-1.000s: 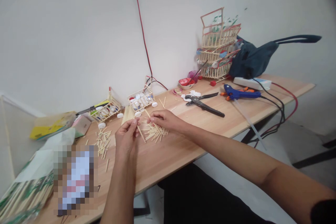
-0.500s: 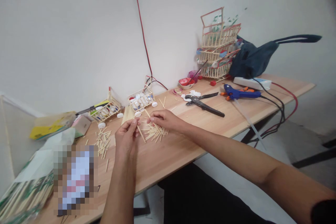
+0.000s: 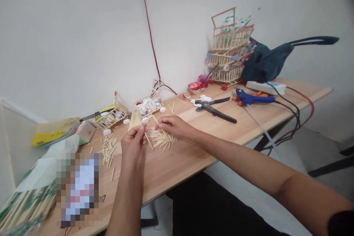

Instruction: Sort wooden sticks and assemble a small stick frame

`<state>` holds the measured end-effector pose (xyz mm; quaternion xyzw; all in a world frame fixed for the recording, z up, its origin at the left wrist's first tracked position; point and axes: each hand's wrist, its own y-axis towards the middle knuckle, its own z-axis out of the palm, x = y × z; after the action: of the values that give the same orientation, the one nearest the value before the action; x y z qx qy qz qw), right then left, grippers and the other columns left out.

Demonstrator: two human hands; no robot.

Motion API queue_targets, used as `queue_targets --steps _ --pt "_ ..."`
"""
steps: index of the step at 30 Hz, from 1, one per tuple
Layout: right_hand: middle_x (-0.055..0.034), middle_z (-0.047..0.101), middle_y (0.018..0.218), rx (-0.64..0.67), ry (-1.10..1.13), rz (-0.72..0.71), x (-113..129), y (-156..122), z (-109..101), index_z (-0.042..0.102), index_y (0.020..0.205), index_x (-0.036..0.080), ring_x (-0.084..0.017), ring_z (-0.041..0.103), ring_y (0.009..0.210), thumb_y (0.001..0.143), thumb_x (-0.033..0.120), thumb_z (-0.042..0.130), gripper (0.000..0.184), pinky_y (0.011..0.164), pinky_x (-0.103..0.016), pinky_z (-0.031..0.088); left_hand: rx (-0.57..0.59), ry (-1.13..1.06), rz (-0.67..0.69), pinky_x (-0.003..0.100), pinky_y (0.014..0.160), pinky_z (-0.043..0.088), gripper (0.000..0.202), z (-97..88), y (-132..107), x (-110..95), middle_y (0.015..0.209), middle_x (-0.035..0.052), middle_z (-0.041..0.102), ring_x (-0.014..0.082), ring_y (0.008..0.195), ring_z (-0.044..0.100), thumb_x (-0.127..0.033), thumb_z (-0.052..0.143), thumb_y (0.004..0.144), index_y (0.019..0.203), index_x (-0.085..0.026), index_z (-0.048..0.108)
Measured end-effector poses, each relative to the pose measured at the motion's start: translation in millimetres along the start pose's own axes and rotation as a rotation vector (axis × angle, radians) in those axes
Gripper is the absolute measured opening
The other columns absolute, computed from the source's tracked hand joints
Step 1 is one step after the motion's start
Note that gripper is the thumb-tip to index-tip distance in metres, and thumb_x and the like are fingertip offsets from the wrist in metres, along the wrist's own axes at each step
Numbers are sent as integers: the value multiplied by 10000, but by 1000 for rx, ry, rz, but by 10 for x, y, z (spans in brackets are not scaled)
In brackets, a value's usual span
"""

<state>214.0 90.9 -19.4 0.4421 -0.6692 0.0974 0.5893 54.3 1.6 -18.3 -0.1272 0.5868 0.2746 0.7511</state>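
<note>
Our left hand (image 3: 134, 136) is pinching one thin wooden stick (image 3: 149, 142) between thumb and fingers, its grip closing narrowly around it. That stick is slanting down and rightward, and we are not able to tell whether its lower end is touching the bench (image 3: 182, 164). Our right hand (image 3: 172, 125) is holding a second thin wooden stick (image 3: 155, 119), its grip narrowing to a pinch, with the upper end poking out past the fingers. The two sticks are staying apart, both slanting much the same way.

Beneath and just beside our right hand, a heap of short cut sticks (image 3: 166, 141) is lying on the bench; another heap of short sticks (image 3: 109, 151) is lying to the left of our left hand. A bundle of longer sticks (image 3: 135, 119) is resting just beyond our hands, near a small stick-built cart (image 3: 149, 108) that is carrying white pieces. A second stick-built cart (image 3: 112, 117) is standing farther left. Beyond our right hand, black-handled cutters (image 3: 212, 110) are lying with their handles spread, and a blue glue gun (image 3: 251, 98) is resting farther right, near a white power strip (image 3: 266, 87).
</note>
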Motion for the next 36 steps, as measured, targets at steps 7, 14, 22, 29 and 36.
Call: queue_targets --steps 7,14,22,29,36 --pt "-16 646 768 4 -9 2 -5 -1 -6 698 909 118 -107 556 687 899 268 504 246 645 -200 400 5 3 -7 176 446 328 346 4 -4 -5 697 31 643 51 521 453 -341 866 542 780 -118 752" --pt "-32 661 806 1 -5 8 1 -1 -4 694 899 114 -114 575 721 902 258 499 243 668 -205 406 6 1 -9 175 446 324 367 2 -4 -5 705 29 644 48 517 449 -357 875 527 773 -115 751" --pt "-28 666 799 -1 -8 -6 -17 -1 1 700 903 122 -115 578 719 905 263 498 246 667 -205 409 -3 -6 -6 177 442 318 366 21 -12 -11 687 28 641 48 513 444 -355 878 515 762 -117 750" --pt "-32 657 802 6 -11 -6 -7 -6 -7 692 885 116 -118 574 728 909 254 487 248 673 -207 411 7 -6 -6 171 443 322 366 4 -5 2 702 29 641 46 519 449 -355 876 526 775 -116 754" --pt "-20 644 781 11 -18 6 13 -7 -9 692 904 117 -104 559 694 909 250 487 244 659 -199 398 6 -5 -7 174 441 327 349 10 -4 -4 696 31 645 50 519 455 -337 875 527 770 -119 753"
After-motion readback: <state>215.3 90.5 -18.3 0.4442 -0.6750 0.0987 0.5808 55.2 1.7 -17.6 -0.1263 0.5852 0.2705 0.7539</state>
